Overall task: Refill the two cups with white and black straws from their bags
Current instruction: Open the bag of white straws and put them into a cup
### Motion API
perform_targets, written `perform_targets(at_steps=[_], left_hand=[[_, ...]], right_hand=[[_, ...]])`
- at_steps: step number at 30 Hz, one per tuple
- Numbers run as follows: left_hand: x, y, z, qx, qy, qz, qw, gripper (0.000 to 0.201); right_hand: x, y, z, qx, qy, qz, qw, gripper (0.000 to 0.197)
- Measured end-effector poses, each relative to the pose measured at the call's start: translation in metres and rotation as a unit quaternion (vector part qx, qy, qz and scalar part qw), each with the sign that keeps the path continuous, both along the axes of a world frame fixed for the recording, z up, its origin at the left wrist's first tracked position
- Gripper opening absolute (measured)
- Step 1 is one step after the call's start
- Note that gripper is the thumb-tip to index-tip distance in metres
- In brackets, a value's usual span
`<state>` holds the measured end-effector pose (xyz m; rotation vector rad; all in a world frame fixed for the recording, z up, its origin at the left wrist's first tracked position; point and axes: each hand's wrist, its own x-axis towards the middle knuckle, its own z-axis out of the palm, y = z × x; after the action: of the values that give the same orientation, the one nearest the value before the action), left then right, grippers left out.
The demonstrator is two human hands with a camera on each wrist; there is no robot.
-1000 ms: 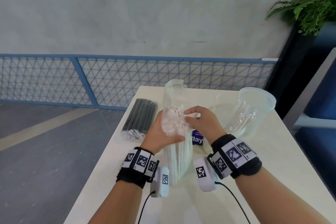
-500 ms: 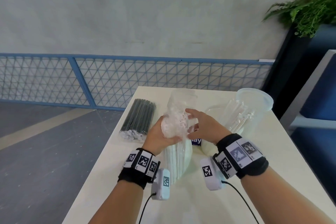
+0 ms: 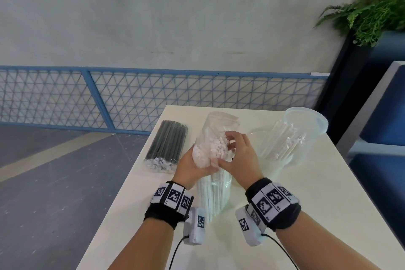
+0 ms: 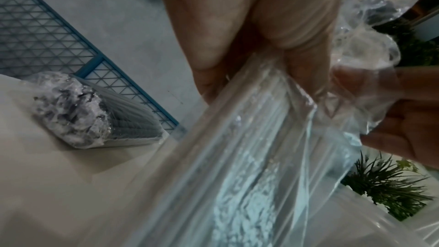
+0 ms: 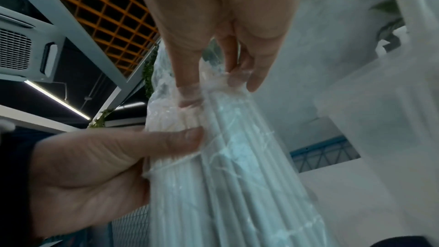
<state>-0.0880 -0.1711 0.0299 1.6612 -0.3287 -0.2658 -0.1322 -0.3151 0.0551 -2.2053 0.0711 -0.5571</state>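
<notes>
A clear bag of white straws (image 3: pixel 213 195) stands upright on the table (image 3: pixel 328 193). My left hand (image 3: pixel 195 164) grips it round the upper part from the left. My right hand (image 3: pixel 230 149) pinches the loose plastic at the straw tops. In the left wrist view my left hand (image 4: pixel 261 48) curls round the bag of white straws (image 4: pixel 249 176). The right wrist view has my right hand (image 5: pixel 225 78) digging into the film over the bag of white straws (image 5: pixel 237 176). A sealed bag of black straws (image 3: pixel 167 147) lies to the left. A clear cup (image 3: pixel 306 120) with several white straws leans at the right.
A faint second clear rim (image 3: pixel 255 136) shows just left of the cup; what it belongs to is unclear. A blue mesh railing (image 3: pixel 153 94) runs behind the table's far edge. A potted fern (image 3: pixel 372 13) stands at the back right, beside blue seating (image 3: pixel 383 138).
My right hand has moved from the bag's right side up onto the straw tops. The bag's loose top, upright a second ago, is crumpled and pushed back. The left hand keeps its grip.
</notes>
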Motion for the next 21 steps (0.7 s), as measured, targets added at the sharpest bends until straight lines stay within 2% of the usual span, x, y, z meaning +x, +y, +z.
perform_targets(at_steps=[4, 7, 11, 15, 19, 21], left_hand=[[0.002, 0.001, -0.006, -0.015, -0.001, 0.002, 1.000, 0.065], [0.002, 0.000, -0.009, -0.017, -0.005, -0.005, 1.000, 0.075], [0.002, -0.004, -0.010, 0.012, -0.025, -0.016, 0.999, 0.075], [0.002, -0.006, -0.010, 0.021, -0.035, -0.012, 0.999, 0.078], [0.003, -0.008, -0.010, 0.029, -0.035, -0.008, 0.999, 0.079], [0.003, -0.011, -0.012, 0.037, -0.041, 0.000, 0.998, 0.081]], right_hand=[[-0.001, 0.001, -0.007, 0.049, 0.032, -0.020, 0.998, 0.064], [-0.002, -0.004, -0.008, 0.020, 0.061, 0.009, 0.998, 0.062], [-0.007, -0.004, -0.010, 0.013, 0.040, 0.008, 0.999, 0.057], [-0.008, -0.002, -0.009, -0.011, 0.095, -0.002, 0.995, 0.060], [0.000, -0.006, -0.010, 0.012, 0.131, -0.018, 0.991, 0.033], [0.001, -0.003, -0.017, 0.044, 0.118, -0.020, 0.992, 0.027]])
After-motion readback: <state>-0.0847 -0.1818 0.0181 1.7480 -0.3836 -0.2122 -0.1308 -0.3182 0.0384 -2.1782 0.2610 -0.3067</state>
